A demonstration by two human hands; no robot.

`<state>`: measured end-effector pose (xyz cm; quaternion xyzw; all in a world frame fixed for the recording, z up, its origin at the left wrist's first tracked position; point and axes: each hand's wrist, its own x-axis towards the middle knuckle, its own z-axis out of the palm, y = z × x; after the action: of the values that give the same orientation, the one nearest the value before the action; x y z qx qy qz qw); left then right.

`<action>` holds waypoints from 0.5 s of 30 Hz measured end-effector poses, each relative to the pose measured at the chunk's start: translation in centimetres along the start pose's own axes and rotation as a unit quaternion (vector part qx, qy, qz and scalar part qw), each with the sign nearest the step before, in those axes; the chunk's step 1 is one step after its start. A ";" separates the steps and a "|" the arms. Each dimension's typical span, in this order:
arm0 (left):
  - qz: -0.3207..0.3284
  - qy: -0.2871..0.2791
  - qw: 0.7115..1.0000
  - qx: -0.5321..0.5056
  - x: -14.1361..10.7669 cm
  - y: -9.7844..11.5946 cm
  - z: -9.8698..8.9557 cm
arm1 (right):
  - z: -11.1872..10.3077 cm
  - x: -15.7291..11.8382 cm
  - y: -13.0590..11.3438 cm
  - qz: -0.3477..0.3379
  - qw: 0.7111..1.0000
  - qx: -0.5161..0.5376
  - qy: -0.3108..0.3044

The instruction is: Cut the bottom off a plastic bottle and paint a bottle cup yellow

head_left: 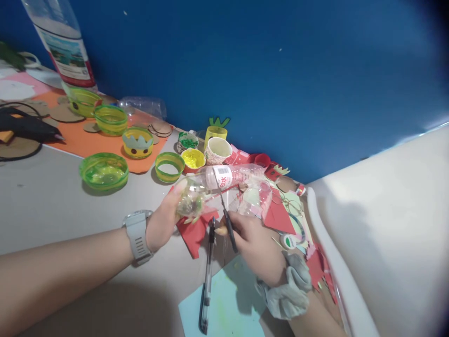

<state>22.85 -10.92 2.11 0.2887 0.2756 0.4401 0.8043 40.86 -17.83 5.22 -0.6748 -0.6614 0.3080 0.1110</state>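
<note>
My left hand [166,217], with a grey watch on the wrist, is closed around a clear plastic bottle piece [191,199], and its fingers show through and below the plastic. In my right hand [254,241] are dark-handled scissors [228,222], their thin blades pointing up and away, close to the right of the piece. Whether the blades touch the plastic I cannot tell. Just behind lies a clear bottle [242,174] with a white and red label. Red paper [196,234] lies under my left hand, and a black pen [209,267] rests between my hands.
Several green-yellow painted cups [104,173] stand at left, some on orange paper [75,135]. A dark glue gun [26,124] lies at far left. Small cups hold yellow bits [193,159] and green bits [188,142]. Light-blue paper [224,299] lies in front. A blue partition [245,70] stands behind.
</note>
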 end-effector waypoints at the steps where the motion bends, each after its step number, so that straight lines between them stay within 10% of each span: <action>1: -0.008 -0.003 1.000 -0.001 0.0 -0.1 0.0 | 0.0 -0.1 -0.1 0.001 1.000 -0.001 -0.001; 10: -0.072 -0.104 0.991 -0.046 -0.4 -0.2 0.1 | -0.5 -0.7 -0.6 0.022 0.998 -0.060 -0.001; 15: -0.027 -0.030 0.999 -0.029 -0.5 0.0 0.4 | -0.2 -0.6 -0.6 0.029 0.998 -0.053 0.014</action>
<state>22.90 -11.40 2.44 0.2703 0.2462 0.4170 0.8321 40.48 -18.33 5.85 -0.7030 -0.6553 0.2660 0.0750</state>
